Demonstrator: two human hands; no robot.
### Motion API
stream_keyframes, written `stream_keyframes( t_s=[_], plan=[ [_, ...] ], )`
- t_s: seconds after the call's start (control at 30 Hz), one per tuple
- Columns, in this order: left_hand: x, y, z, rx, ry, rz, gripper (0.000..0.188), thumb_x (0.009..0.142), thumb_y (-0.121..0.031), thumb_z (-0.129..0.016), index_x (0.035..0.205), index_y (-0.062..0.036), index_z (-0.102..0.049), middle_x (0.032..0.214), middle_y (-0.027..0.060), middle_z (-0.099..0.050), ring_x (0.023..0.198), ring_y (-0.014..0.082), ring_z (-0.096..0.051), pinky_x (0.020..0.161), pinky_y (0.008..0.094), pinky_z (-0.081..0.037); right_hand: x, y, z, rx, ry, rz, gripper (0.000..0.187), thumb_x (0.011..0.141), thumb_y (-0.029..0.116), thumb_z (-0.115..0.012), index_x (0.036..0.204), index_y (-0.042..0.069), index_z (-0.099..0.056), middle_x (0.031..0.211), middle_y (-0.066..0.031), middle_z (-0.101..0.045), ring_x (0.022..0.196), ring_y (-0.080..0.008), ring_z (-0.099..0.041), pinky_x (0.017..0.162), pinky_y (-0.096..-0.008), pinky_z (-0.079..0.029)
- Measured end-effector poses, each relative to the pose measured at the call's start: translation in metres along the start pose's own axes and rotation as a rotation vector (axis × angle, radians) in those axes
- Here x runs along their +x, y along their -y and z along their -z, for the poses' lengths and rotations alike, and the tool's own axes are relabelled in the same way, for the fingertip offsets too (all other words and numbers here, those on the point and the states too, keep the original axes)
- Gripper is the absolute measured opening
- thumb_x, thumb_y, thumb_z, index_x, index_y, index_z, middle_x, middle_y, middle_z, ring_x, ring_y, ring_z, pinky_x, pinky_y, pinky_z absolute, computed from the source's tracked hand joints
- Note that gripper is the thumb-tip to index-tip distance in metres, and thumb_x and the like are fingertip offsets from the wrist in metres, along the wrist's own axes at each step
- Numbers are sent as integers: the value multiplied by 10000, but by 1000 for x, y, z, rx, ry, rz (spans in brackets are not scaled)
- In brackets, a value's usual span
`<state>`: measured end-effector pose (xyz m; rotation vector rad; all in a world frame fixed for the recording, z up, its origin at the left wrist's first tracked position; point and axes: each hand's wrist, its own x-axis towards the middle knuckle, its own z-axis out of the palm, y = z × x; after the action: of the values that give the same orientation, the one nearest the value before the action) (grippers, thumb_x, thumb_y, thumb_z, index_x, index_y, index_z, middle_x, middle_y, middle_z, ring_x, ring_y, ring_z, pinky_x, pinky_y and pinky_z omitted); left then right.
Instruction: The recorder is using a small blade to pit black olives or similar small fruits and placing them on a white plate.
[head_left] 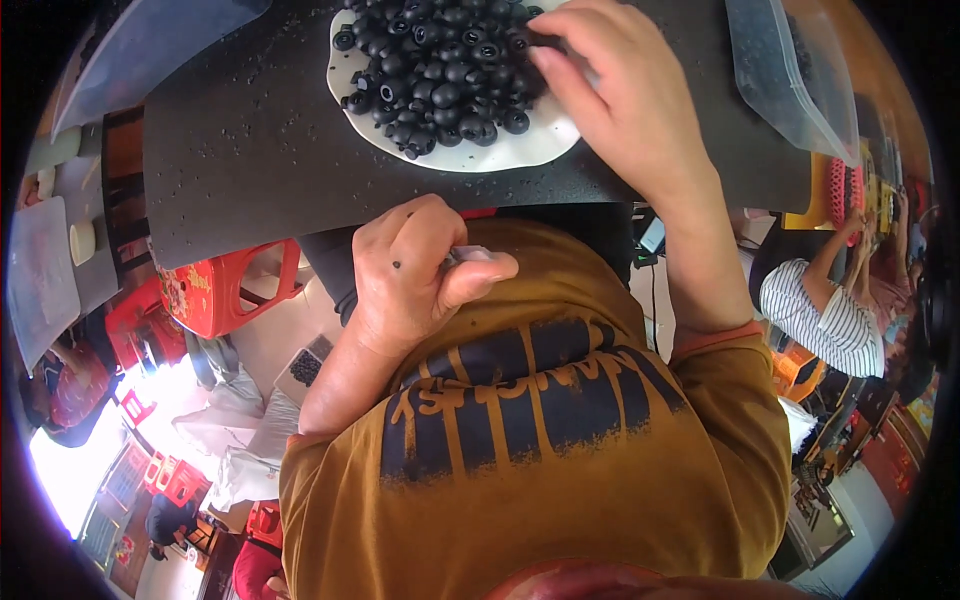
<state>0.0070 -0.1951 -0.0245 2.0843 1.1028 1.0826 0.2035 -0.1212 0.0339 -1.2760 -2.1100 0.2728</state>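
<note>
Black tabletop, dark crumbs scattered over it, in a busy room: red stools lower left, other people on both sides, one in a striped top off to our right.

Grip first. Our right hand reaches over the right rim of the plate, thumb and index finger parted, with a clear gap between the tips. Both tips are at the right edge of the heap; we can't tell if they touch a part. Our left hand is curled just below the table edge, in front of the mustard shirt, thumb pressed over the bent index finger. It pinches a small pale piece, mostly hidden, kind unclear. One dark speck sits on the back of that hand.

Containers: white plate at the table's top middle, heaped with small round black parts, some showing ring-shaped openings. White rim shows at left and bottom right. Clear plastic bin at upper right, dark bits visible through its wall. Second clear bin at upper left, contents not readable. Floor tray at lower left holds small dark pieces.
</note>
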Motion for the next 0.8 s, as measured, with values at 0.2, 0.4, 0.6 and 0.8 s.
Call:
stream_keyframes(
  t_s=[0.2, 0.4, 0.6, 0.8],
  plan=[
    [1, -1, 0, 34, -9, -10, 473, 694, -459, -659, 608, -54, -430, 522, 57, -435, 431, 233, -463, 385, 308, -361, 3, -4, -3, 30, 96, -2, 176, 772, 107, -568, 904, -9, -561, 866, -156, -554, 820, -322, -521, 725, -375, -414],
    [1, 1, 1, 16, 6, -14, 461, 682, -437, -678, 611, -56, -428, 527, 59, -439, 432, 232, -463, 390, 305, -374, 8, -1, -7, 111, 108, -23, 188, 765, 108, -585, 913, -6, -566, 863, -155, -557, 821, -314, -524, 724, -370, -417],
    [0, 2, 5, -8, -6, -2, 459, 680, -425, -687, 622, -42, -441, 531, 69, -438, 439, 246, -461, 398, 310, -376, -8, -1, -13, 306, 3, -103, 191, 773, 77, -593, 941, -10, -564, 882, -98, -568, 807, -199, -528, 725, -292, -422],
    [-6, -6, 16, -551, -46, 376, 372, 782, -334, -643, 669, -25, -471, 576, 31, -445, 513, 130, -431, 470, 243, -343, -39, 42, -9, 1280, 89, -326, 239, 801, 103, -561, 997, -27, -517, 885, -100, -548, 745, -121, -515, 665, -227, -421]
  ],
)
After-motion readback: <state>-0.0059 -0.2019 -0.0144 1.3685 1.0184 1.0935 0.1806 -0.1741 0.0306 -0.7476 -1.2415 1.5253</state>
